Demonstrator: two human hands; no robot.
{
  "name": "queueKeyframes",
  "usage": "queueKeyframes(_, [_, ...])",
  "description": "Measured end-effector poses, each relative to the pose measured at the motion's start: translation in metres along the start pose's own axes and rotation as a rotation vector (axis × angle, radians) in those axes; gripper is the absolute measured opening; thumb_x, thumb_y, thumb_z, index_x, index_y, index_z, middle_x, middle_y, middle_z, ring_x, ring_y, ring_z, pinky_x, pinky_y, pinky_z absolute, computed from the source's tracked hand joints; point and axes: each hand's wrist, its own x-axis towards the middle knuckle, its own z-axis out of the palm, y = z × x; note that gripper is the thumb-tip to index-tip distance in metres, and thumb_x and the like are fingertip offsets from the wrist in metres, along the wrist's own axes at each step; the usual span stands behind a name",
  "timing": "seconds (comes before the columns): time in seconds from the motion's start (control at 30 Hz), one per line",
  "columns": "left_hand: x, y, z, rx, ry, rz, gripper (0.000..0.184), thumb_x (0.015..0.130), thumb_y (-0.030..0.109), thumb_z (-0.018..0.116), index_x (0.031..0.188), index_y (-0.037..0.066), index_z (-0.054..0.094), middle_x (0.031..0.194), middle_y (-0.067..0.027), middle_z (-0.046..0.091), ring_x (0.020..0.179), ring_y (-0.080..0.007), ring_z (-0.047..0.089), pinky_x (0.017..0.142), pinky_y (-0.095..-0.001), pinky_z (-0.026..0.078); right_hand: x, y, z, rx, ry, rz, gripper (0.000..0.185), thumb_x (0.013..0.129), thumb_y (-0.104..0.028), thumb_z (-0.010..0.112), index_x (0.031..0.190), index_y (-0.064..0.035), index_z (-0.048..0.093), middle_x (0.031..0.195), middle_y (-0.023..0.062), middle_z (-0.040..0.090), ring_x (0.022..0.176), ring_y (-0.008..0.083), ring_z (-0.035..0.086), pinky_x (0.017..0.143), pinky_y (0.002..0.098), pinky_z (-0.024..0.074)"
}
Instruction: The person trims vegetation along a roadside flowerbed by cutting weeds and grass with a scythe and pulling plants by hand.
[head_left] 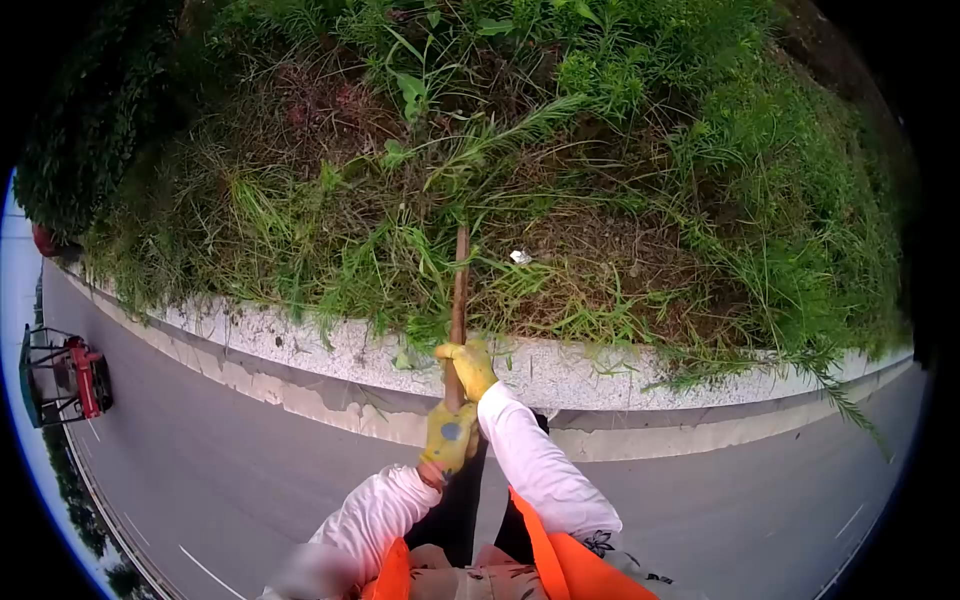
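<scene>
A long wooden handle [460,285] runs from my hands forward into the weeds; whatever tool head it carries is hidden in the grass. Both hands wear yellow gloves. My left hand [450,438] is closed round the near end of the handle, close to my body. Farther up, just over the kerb, my right hand [468,367] grips the same handle. Around the far end of the handle lie tall green weeds [470,160] and cut or flattened grass.
A pale stone kerb [620,375] borders the planted strip. Grey road [270,470] lies under and behind me. A red vehicle with a canopy [88,380] stands on the road at left. A small white scrap [520,257] rests in the grass.
</scene>
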Motion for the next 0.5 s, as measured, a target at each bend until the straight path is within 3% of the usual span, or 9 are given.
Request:
queueKeyframes(0.13, [-0.001, -0.002, 0.026, 0.004, -0.116, 0.044, 0.016, 0.089, 0.017, 0.059, 0.081, 0.008, 0.05, 0.056, -0.0004, 0.046, 0.037, -0.0104, 0.04, 0.034, -0.0272, 0.029, 0.0, -0.014, -0.03, -0.229, 0.094, -0.129, 0.025, 0.071, -0.021, 0.07, 0.073, 0.0016, 0.059, 0.065, 0.0097, 0.058, 0.052, 0.0246, 0.055, 0.05, 0.0363, 0.0441])
queueKeyframes(0.17, [0.004, -0.002, 0.015, -0.015, -0.113, 0.053, 0.016, 0.089, 0.017, 0.059, 0.081, 0.008, 0.05, 0.056, -0.0004, 0.046, 0.037, -0.0104, 0.04, 0.034, -0.0272, 0.029, -0.001, -0.007, -0.036, -0.124, 0.164, -0.16, 0.025, 0.072, -0.021, 0.069, 0.077, 0.0006, 0.057, 0.067, 0.0088, 0.058, 0.055, 0.0236, 0.055, 0.052, 0.0359, 0.0447])
queueKeyframes(0.23, [0.011, 0.003, -0.01, 0.597, -0.225, 0.384, 0.02, 0.087, 0.022, 0.064, 0.09, 0.004, 0.055, 0.061, -0.0045, 0.054, 0.039, -0.0112, 0.046, 0.036, -0.0289, 0.034, -0.034, -0.013, -0.033, 0.109, 0.174, -0.177, 0.015, 0.079, -0.016, 0.064, 0.076, -0.0041, 0.057, 0.061, 0.0035, 0.051, 0.055, 0.0179, 0.054, 0.048, 0.0329, 0.0423])
queueKeyframes(0.27, [0.005, 0.009, -0.018, 0.727, -0.175, 0.381, 0.033, 0.082, 0.028, 0.068, 0.099, 0.001, 0.058, 0.069, -0.0116, 0.061, 0.049, -0.0199, 0.058, 0.046, -0.0335, 0.044, -0.037, 0.001, -0.038, 0.32, 0.106, -0.169, 0.015, 0.081, -0.017, 0.063, 0.081, -0.0041, 0.056, 0.065, 0.0044, 0.052, 0.059, 0.0207, 0.056, 0.054, 0.0367, 0.0459])
queueKeyframes(0.33, [-0.007, 0.011, -0.031, 1.035, -0.252, 0.603, 0.041, 0.078, 0.031, 0.068, 0.105, 0.0, 0.058, 0.081, -0.0196, 0.065, 0.079, -0.0374, 0.064, 0.068, -0.0435, 0.049, -0.062, 0.015, -0.036, 0.637, 0.014, -0.064, 0.014, 0.085, -0.017, 0.062, 0.086, -0.0045, 0.055, 0.069, 0.0054, 0.052, 0.062, 0.0241, 0.057, 0.062, 0.0421, 0.0505])
queueKeyframes(0.37, [-0.01, 0.001, -0.036, 1.097, -0.25, 0.647, 0.04, 0.08, 0.036, 0.06, 0.106, 0.006, 0.059, 0.083, -0.0155, 0.066, 0.076, -0.0345, 0.065, 0.066, -0.0435, 0.051, -0.093, 0.015, -0.027, 0.743, 0.005, 0.041, 0.014, 0.087, -0.017, 0.061, 0.086, -0.005, 0.055, 0.068, 0.0054, 0.05, 0.061, 0.0246, 0.057, 0.064, 0.0438, 0.0515])
queueKeyframes(0.4, [-0.011, -0.02, -0.04, 1.246, -0.241, 0.537, 0.043, 0.081, 0.035, 0.059, 0.115, 0.009, 0.057, 0.089, -0.0158, 0.066, 0.078, -0.0341, 0.065, 0.067, -0.0434, 0.05, -0.115, 0.021, -0.028, 0.676, 0.022, 0.069, 0.015, 0.087, -0.018, 0.062, 0.084, -0.0055, 0.054, 0.068, 0.0065, 0.05, 0.061, 0.0259, 0.057, 0.067, 0.0445, 0.0522])
queueKeyframes(0.43, [-0.018, -0.033, -0.044, 1.315, -0.296, 0.577, 0.045, 0.083, 0.035, 0.058, 0.118, 0.007, 0.054, 0.09, -0.0176, 0.065, 0.078, -0.0342, 0.065, 0.066, -0.043, 0.05, -0.129, 0.033, -0.033, 0.696, -0.001, 0.066, 0.017, 0.086, -0.018, 0.06, 0.075, -0.0072, 0.052, 0.062, 0.0075, 0.047, 0.058, 0.0272, 0.054, 0.065, 0.0447, 0.0527])
queueKeyframes(0.5, [-0.045, -0.054, -0.044, 1.385, -0.566, 0.939, 0.049, 0.087, 0.037, 0.055, 0.123, 0.004, 0.047, 0.093, -0.0211, 0.064, 0.078, -0.0342, 0.065, 0.064, -0.0423, 0.05, -0.14, 0.066, -0.064, 0.593, 0.137, 0.048, 0.016, 0.085, -0.018, 0.059, 0.075, -0.0086, 0.052, 0.063, 0.0055, 0.051, 0.066, 0.0293, 0.056, 0.063, 0.0485, 0.0511])
